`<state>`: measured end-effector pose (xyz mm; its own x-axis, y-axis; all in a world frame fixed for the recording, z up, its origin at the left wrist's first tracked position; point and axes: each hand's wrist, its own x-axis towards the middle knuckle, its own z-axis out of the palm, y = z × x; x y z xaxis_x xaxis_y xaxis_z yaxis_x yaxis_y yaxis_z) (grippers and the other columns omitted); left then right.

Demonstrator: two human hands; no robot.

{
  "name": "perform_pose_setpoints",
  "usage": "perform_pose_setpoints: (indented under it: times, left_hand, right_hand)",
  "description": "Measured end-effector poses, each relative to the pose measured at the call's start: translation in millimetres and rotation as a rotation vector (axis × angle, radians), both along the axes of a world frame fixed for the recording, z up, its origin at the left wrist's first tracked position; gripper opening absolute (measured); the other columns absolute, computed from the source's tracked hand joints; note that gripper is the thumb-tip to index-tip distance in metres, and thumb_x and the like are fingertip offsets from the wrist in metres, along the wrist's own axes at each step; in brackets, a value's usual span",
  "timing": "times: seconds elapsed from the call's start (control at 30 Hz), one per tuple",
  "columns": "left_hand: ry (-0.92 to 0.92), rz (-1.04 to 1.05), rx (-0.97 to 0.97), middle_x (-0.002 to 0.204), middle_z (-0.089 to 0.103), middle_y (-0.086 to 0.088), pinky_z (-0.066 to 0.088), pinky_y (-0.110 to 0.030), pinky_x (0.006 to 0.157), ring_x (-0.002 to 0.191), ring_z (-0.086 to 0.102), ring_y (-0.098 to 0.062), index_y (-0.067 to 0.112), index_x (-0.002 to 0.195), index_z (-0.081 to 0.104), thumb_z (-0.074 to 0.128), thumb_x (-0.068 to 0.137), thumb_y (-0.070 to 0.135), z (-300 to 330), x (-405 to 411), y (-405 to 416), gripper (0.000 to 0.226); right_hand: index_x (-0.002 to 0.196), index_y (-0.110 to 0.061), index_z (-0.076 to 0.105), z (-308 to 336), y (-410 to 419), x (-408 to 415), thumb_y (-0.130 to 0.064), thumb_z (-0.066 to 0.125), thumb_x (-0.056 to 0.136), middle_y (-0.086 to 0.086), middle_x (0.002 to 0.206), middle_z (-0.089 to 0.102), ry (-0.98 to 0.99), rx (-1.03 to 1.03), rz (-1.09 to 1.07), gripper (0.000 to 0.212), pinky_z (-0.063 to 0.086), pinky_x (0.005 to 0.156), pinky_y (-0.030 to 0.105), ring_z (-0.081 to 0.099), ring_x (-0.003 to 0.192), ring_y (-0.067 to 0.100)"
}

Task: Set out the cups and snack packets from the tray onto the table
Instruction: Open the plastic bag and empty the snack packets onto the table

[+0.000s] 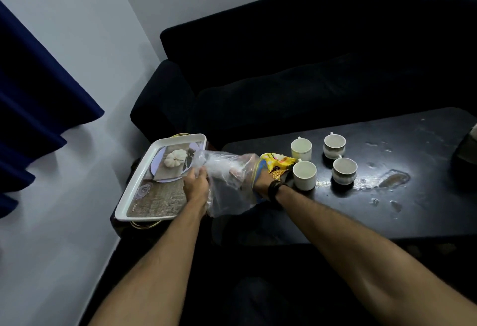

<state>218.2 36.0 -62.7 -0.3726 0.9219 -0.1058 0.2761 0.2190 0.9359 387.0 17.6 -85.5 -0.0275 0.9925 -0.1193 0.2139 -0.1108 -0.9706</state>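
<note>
Dark sofa (296,67) at the back, blue curtain (38,93) on the left, and up front a black table (387,209) with wet smears catching the light. Four cups (301,149) stand upright on it in a loose square, all apart from one another; whether anything is in them cannot be told. White tray (134,196) sits just left of the table, its printed floor showing, nothing standing on it. Between tray and table, a clear bag (227,183) hangs crumpled, contents blurred. Left hand (197,183) pinches the bag's near edge, fingers curled into the plastic, right over the tray's rim. Right hand (263,183), black band at the wrist, is mostly hidden behind the bag; its grip cannot be told. A yellow packet (277,167) lies at that hand, touching the nearest cup (304,174).
</note>
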Motion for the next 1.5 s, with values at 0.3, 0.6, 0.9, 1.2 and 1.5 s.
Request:
perform_pose_setpoints:
  times: [0.3, 0.6, 0.9, 1.2, 1.5]
  left_hand:
    - [-0.015, 0.486, 0.173, 0.094, 0.070, -0.011, 0.043, -0.015, 0.051, 0.081, 0.065, -0.023, 0.009, 0.096, 0.066, 0.043, 0.099, 0.019, 22.7, -16.7, 17.2, 0.025]
    - [-0.050, 0.667, 0.334, 0.108, 0.069, -0.017, 0.038, -0.023, 0.068, 0.096, 0.065, -0.032, 0.005, 0.103, 0.056, 0.039, 0.101, 0.027, 43.0, -32.4, 26.0, 0.028]
    - [-0.337, 0.446, 0.193, 0.098, 0.072, -0.020, 0.053, -0.041, 0.056, 0.078, 0.069, -0.037, 0.014, 0.093, 0.056, 0.036, 0.103, 0.030, 17.2, -22.1, 11.8, 0.027]
    - [-0.662, -0.021, -0.062, 0.088, 0.067, -0.007, 0.054, -0.037, 0.075, 0.078, 0.063, -0.022, 0.015, 0.084, 0.064, 0.046, 0.102, 0.031, 24.2, 19.9, -5.1, 0.030]
    - [-0.562, -0.571, -0.278, 0.117, 0.070, -0.020, 0.058, -0.043, 0.078, 0.099, 0.070, -0.033, 0.006, 0.120, 0.068, 0.063, 0.086, 0.044, 38.7, 109.3, -36.4, 0.051]
  right_hand:
    - [0.115, -0.014, 0.056, -26.1, -12.4, 18.1, -0.014, 0.080, 0.076, 0.009, 0.107, 0.060, 0.133, -0.078, -0.323, 0.045, 0.056, 0.077, 0.032, 0.060, 0.094, 0.026]
    - [0.108, -0.026, 0.049, -64.0, -51.4, 30.1, -0.034, 0.076, 0.077, 0.001, 0.112, 0.058, -0.532, 0.067, -0.277, 0.043, 0.053, 0.087, 0.035, 0.058, 0.101, 0.019]
    - [0.119, -0.014, 0.046, -46.4, -37.3, 12.9, -0.049, 0.073, 0.076, 0.010, 0.120, 0.048, -0.793, 0.081, -0.409, 0.062, 0.051, 0.091, 0.037, 0.053, 0.111, 0.027]
    - [0.148, -0.047, 0.003, 26.4, -28.5, 36.7, -0.078, 0.069, 0.060, -0.003, 0.161, 0.013, 0.246, 0.188, -0.369, 0.115, 0.032, 0.111, 0.047, 0.026, 0.143, 0.021]
    - [0.127, -0.021, 0.051, 60.6, -28.0, 82.1, -0.024, 0.073, 0.084, 0.004, 0.113, 0.066, 0.803, -0.017, -0.374, 0.049, 0.058, 0.069, 0.034, 0.067, 0.095, 0.019]
